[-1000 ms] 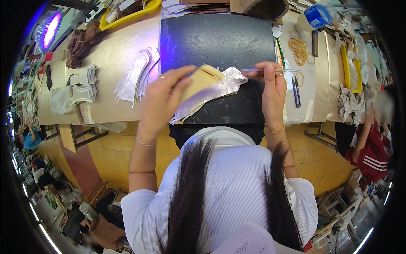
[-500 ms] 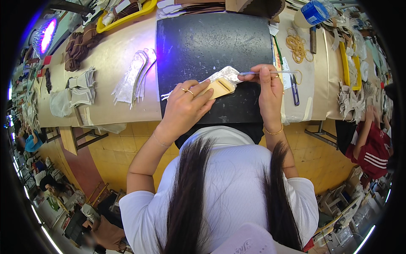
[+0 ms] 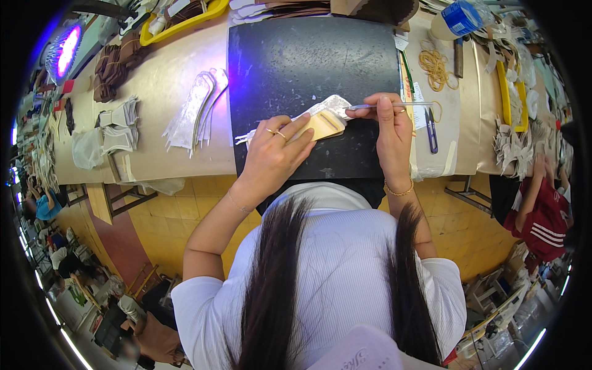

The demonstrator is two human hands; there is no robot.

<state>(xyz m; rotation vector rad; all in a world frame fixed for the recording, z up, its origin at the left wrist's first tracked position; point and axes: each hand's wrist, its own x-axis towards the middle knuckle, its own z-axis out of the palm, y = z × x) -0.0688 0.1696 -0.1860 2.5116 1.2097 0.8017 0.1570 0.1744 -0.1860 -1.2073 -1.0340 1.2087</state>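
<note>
On the black mat [image 3: 308, 55] lies a silvery, strap-shaped piece [image 3: 335, 102] with thin tails at its left end. A pale yellow slotted template [image 3: 325, 126] rests on top of it. My left hand [image 3: 274, 145] holds the template down with outstretched fingers and covers its left part. In my right hand [image 3: 391, 120], thumb and fingers are closed round a slim, translucent pen-like stick [image 3: 401, 105]. The stick's tip points left at the silvery piece, close to the template's right end. Whether the tip touches the piece is too small to tell.
Left of the mat lies a stack of silvery pieces [image 3: 197, 111]. To its right are rubber bands [image 3: 435, 69], purple-handled snips [image 3: 431, 131] and a bottle [image 3: 453, 23]. Yellow trays [image 3: 185, 23] stand at the back left and far right. A person in red [image 3: 542, 216] is at the far right.
The yellow template has turned slightly and shifted a little to the right under my left fingers. The stick's tip has moved slightly left.
</note>
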